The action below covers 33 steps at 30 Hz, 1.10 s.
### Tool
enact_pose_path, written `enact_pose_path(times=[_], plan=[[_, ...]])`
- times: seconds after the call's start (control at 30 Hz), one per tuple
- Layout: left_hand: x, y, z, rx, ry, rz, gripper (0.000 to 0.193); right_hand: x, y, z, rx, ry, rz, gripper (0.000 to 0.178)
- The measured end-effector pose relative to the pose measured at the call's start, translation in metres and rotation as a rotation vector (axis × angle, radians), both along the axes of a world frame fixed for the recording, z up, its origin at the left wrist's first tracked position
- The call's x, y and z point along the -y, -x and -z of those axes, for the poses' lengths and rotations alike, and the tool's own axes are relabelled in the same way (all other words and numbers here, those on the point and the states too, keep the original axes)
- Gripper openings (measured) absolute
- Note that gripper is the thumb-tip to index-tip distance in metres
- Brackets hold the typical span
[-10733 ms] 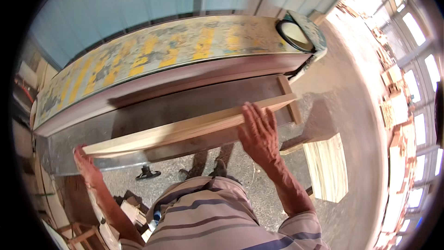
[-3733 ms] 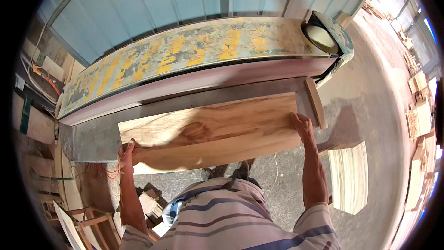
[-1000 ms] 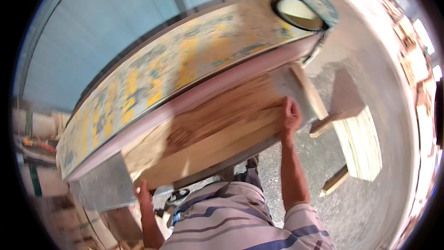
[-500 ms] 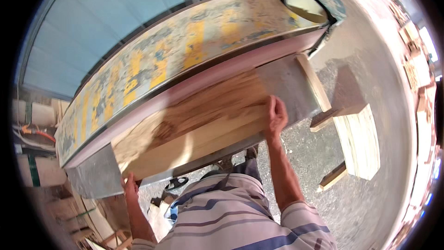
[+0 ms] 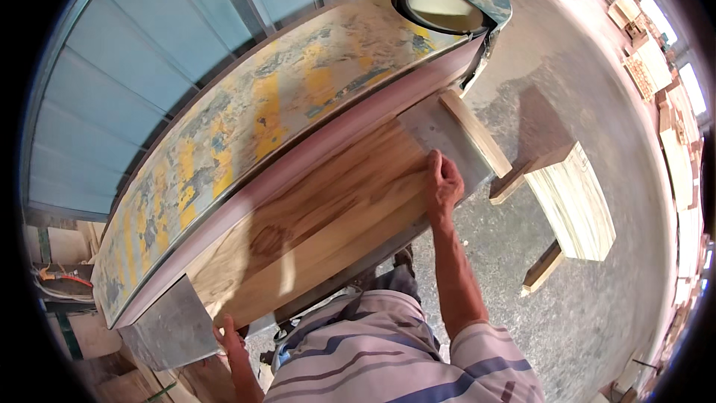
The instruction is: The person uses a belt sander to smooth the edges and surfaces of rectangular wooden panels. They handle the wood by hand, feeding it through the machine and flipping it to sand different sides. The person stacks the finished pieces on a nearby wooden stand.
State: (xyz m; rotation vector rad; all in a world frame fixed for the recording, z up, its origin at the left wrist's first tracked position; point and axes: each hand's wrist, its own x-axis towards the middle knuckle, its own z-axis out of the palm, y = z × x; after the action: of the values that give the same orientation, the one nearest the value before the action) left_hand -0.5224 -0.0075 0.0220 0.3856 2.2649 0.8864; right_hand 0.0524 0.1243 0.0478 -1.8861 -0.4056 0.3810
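A wide wooden panel with dark grain lies flat on a grey metal table, its far long edge up against the pinkish belt of a sanding machine. At the panel's near left corner my left hand grips the edge, thumb on top. My right hand holds the right end, fingers curled and partly hidden. Above the belt stretches the machine's worn cover with yellow stripes and chipped paint.
A wooden strip crosses the table's right end. On the floor to the right stands a stack of pale boards on wooden bearers. A round drum opening sits at the machine's far end. Timber piles line the far right.
My view has turned, so machine and table appear steeper and further left. The panel stays against the belt, with both hands still holding its ends.
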Motion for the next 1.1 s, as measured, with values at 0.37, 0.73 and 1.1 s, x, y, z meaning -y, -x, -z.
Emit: enact_pose_path(times=[0.37,0.73,1.1], plan=[[-0.006,0.028,-0.01,0.033,0.023,-0.004,0.067,0.01,0.03,0.009,0.034,-0.01,-0.064,0.029],[-0.015,-0.057,-0.026,0.046,-0.112,0.043,0.068,-0.005,-0.026,-0.014,-0.049,-0.195,-0.095,0.04],[-0.006,-0.041,-0.028,0.02,-0.065,-0.02,0.066,0.004,-0.013,0.002,0.061,-0.339,-0.31,0.053]])
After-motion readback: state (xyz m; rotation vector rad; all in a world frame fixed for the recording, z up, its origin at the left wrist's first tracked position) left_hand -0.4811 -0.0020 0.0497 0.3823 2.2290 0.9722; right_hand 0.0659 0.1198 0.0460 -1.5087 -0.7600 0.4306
